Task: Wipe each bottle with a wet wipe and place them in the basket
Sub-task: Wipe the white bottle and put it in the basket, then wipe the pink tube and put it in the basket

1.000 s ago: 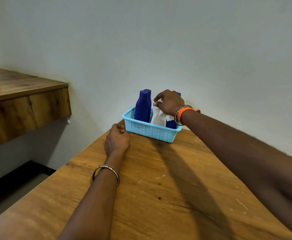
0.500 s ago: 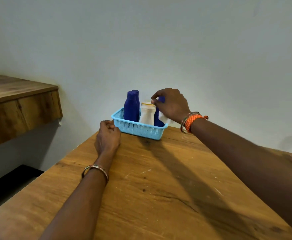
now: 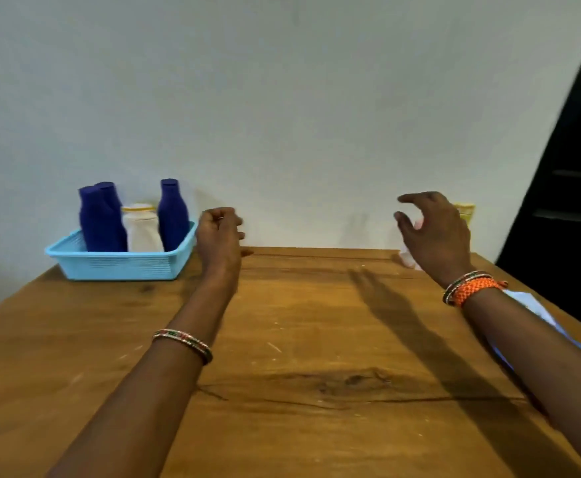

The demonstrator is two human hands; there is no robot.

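A light blue basket (image 3: pixel 109 267) stands at the table's far left corner. In it stand upright two dark blue bottles (image 3: pixel 101 219), a white bottle with a yellow band (image 3: pixel 141 229) and another dark blue bottle (image 3: pixel 173 215). My left hand (image 3: pixel 219 236) hovers just right of the basket, fingers curled with nothing in them. My right hand (image 3: pixel 432 232) is at the far right near the wall, fingers spread and empty. It partly hides a pale pink bottle (image 3: pixel 409 258) and a yellow-topped bottle (image 3: pixel 465 212) behind it.
The wooden table (image 3: pixel 299 357) runs up to a plain pale wall. A white and blue packet (image 3: pixel 530 308) lies on the table under my right forearm. A dark shelf or doorway (image 3: pixel 565 188) stands at the right edge.
My right hand let go of the blue bottle in the basket and swung to the far right. My left hand lifted off the table. The view panned right.
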